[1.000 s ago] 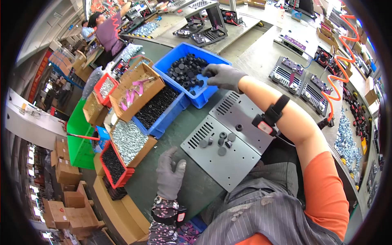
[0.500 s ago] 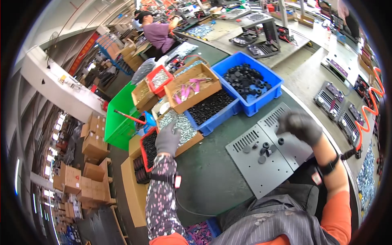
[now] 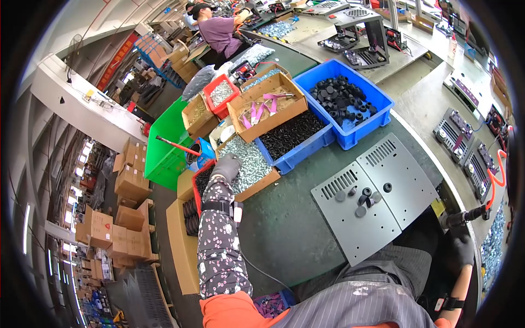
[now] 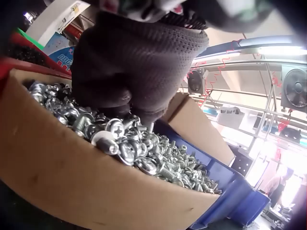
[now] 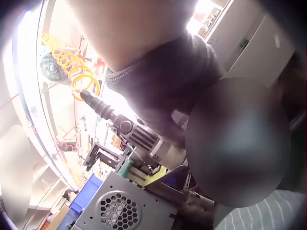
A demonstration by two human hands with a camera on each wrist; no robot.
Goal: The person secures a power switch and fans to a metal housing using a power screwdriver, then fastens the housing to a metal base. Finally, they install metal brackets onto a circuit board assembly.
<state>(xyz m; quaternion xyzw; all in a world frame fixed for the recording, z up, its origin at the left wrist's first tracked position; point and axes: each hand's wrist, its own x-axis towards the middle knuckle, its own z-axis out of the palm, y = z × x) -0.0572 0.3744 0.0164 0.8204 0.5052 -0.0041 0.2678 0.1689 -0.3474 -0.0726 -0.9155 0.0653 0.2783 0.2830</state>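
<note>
Left hand (image 3: 225, 168) pinches at screws (image 4: 144, 148) — right hand (image 3: 462, 244) grips air screwdriver (image 3: 458, 218)

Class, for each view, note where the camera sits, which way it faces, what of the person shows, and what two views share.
Head: worn on the head, looking down at the bench; shows both arms, left hand, right hand.
Left wrist: at the left wrist, looking along the gloved hand into the screws.
Right wrist: at the right wrist, looking up past the gloved hand gripping the power screwdriver.
Shared: head and left wrist both show the left hand in the screws.
</note>
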